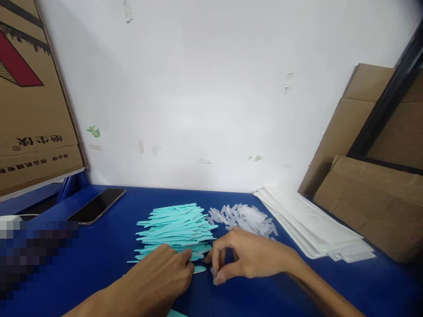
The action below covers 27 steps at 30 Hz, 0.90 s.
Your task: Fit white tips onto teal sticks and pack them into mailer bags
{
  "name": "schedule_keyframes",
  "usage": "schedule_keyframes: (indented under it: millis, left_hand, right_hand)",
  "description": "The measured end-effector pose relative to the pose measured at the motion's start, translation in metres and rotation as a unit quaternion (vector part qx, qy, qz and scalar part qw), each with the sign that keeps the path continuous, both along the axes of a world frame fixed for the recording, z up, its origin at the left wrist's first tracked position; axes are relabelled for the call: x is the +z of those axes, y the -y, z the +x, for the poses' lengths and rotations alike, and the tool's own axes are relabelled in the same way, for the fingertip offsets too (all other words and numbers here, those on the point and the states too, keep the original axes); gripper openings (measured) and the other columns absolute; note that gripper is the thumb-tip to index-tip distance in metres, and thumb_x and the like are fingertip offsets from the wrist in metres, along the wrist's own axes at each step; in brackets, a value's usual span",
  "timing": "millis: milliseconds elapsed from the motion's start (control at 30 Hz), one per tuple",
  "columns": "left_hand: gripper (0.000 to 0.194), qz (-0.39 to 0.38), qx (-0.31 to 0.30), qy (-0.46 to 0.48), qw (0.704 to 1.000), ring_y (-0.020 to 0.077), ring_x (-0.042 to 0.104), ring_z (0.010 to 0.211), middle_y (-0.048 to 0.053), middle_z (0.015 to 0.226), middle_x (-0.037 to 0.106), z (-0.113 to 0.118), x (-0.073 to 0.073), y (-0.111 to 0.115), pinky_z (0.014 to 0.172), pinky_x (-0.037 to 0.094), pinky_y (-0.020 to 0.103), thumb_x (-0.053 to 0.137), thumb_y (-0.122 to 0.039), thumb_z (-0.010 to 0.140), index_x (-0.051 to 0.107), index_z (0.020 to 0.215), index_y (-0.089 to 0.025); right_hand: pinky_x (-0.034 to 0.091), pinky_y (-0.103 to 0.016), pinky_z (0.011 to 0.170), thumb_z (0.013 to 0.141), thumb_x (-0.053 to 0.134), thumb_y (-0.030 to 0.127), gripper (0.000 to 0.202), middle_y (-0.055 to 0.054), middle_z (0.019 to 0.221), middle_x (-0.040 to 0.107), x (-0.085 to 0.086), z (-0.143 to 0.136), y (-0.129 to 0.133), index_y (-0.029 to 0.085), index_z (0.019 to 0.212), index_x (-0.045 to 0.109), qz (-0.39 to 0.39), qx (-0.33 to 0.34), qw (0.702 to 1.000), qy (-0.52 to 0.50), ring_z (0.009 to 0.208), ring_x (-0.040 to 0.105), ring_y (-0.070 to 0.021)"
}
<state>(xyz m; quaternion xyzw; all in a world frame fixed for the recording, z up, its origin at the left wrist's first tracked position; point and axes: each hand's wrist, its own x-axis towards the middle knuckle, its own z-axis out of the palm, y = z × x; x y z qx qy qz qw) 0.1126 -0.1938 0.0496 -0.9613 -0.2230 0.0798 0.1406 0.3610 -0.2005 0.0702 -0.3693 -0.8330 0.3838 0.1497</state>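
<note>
My left hand (170,273) is closed at the front of a pile of teal tapered sticks (178,224). One teal stick (200,269) pokes out past its fingertips to the right, and the rest of that stick is hidden under the hand. Thumb and forefinger of my right hand (243,255) pinch a small translucent plastic piece (213,273), just right of that stick's end; they appear apart. Behind my right hand lies a heap of similar translucent pieces (247,215). Part of another teal piece (176,313) shows at the bottom edge.
All this lies on a blue tabletop (99,251) against a white wall (205,97). A phone (99,206) rests at the left back. White plastic bags (310,224) are stacked at the right. Cardboard boxes stand left (39,110) and right (370,207).
</note>
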Motion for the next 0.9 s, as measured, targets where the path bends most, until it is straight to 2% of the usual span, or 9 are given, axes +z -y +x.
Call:
schedule_keyframes:
  millis: [133, 233, 367, 467, 600, 767, 833, 900]
  left_hand:
    - [0.032, 0.004, -0.007, -0.003, 1.000, 0.0248, 0.064, 0.067, 0.005, 0.085, 0.068, 0.000, -0.005, -0.002, 0.050, 0.030, 0.036, 0.056, 0.005, 0.073, 0.067, 0.088, -0.020]
    - [0.030, 0.008, -0.011, 0.015, 1.000, 0.0244, 0.063, 0.069, 0.005, 0.087, 0.067, 0.000, -0.009, -0.001, 0.051, 0.032, 0.036, 0.054, 0.005, 0.075, 0.065, 0.089, -0.020]
    - [0.027, -0.009, -0.006, 0.054, 0.998, 0.0286, 0.063, 0.086, 0.007, 0.096, 0.066, 0.002, -0.004, 0.004, 0.056, 0.038, 0.035, 0.056, -0.001, 0.075, 0.061, 0.094, -0.019]
    - [0.026, -0.019, 0.001, 0.095, 0.995, 0.0299, 0.060, 0.092, 0.008, 0.100, 0.064, 0.004, 0.003, 0.006, 0.061, 0.041, 0.036, 0.057, -0.003, 0.075, 0.057, 0.096, -0.020]
    - [0.025, 0.004, 0.010, 0.158, 0.987, 0.0238, 0.055, 0.077, 0.004, 0.085, 0.061, 0.004, 0.006, 0.001, 0.061, 0.038, 0.034, 0.048, 0.000, 0.084, 0.053, 0.095, -0.021]
    - [0.049, 0.108, 0.061, 0.230, 0.965, 0.0173, 0.051, 0.060, 0.000, 0.085, 0.059, 0.000, 0.001, -0.015, 0.051, 0.029, 0.028, 0.038, 0.006, 0.086, 0.052, 0.121, -0.026]
    - [0.046, 0.133, 0.070, 0.262, 0.953, 0.0162, 0.052, 0.055, 0.000, 0.085, 0.060, -0.003, 0.000, -0.021, 0.048, 0.026, 0.027, 0.036, 0.001, 0.093, 0.051, 0.126, -0.027]
    - [0.033, 0.134, 0.056, 0.310, 0.940, 0.0171, 0.059, 0.061, 0.001, 0.088, 0.063, -0.005, 0.000, -0.026, 0.049, 0.032, 0.027, 0.037, -0.011, 0.102, 0.052, 0.129, -0.025]
  right_hand:
    - [0.049, -0.021, 0.066, 0.084, 0.082, 0.035, 0.016, 0.000, 0.089, 0.080, -0.003, -0.002, 0.000, 0.021, 0.089, 0.078, 0.001, -0.007, 1.000, -0.001, 0.080, 0.073, -0.0149]
    - [0.050, -0.021, 0.066, 0.083, 0.082, 0.031, 0.014, 0.000, 0.081, 0.078, -0.004, 0.000, -0.001, 0.020, 0.089, 0.075, -0.009, -0.032, 0.999, -0.010, 0.076, 0.073, -0.0151]
    - [0.050, -0.021, 0.057, 0.088, 0.076, 0.029, 0.010, 0.001, 0.073, 0.074, -0.002, 0.003, -0.002, 0.020, 0.091, 0.072, -0.040, -0.061, 0.997, -0.036, 0.064, 0.070, -0.0138]
    - [0.049, -0.021, 0.058, 0.091, 0.073, 0.029, 0.008, 0.002, 0.074, 0.073, 0.002, 0.003, -0.003, 0.021, 0.093, 0.073, 0.025, -0.098, 0.994, -0.041, 0.065, 0.068, -0.0124]
    - [0.049, -0.022, 0.059, 0.096, 0.068, 0.034, 0.014, 0.003, 0.071, 0.072, 0.006, 0.002, -0.005, 0.023, 0.093, 0.076, 0.112, -0.156, 0.980, -0.051, 0.060, 0.063, -0.0112]
    - [0.050, -0.024, 0.056, 0.099, 0.062, 0.043, 0.024, 0.000, 0.095, 0.078, 0.008, 0.003, -0.006, 0.026, 0.099, 0.078, 0.165, -0.208, 0.961, -0.073, 0.061, 0.066, -0.0119]
    - [0.051, -0.025, 0.058, 0.099, 0.063, 0.043, 0.023, 0.000, 0.098, 0.079, 0.008, 0.003, -0.006, 0.026, 0.099, 0.079, 0.184, -0.218, 0.955, -0.085, 0.063, 0.066, -0.0120]
    - [0.052, -0.025, 0.059, 0.099, 0.063, 0.042, 0.022, -0.001, 0.100, 0.079, 0.008, 0.003, -0.006, 0.026, 0.099, 0.079, 0.191, -0.219, 0.952, -0.093, 0.063, 0.066, -0.0118]
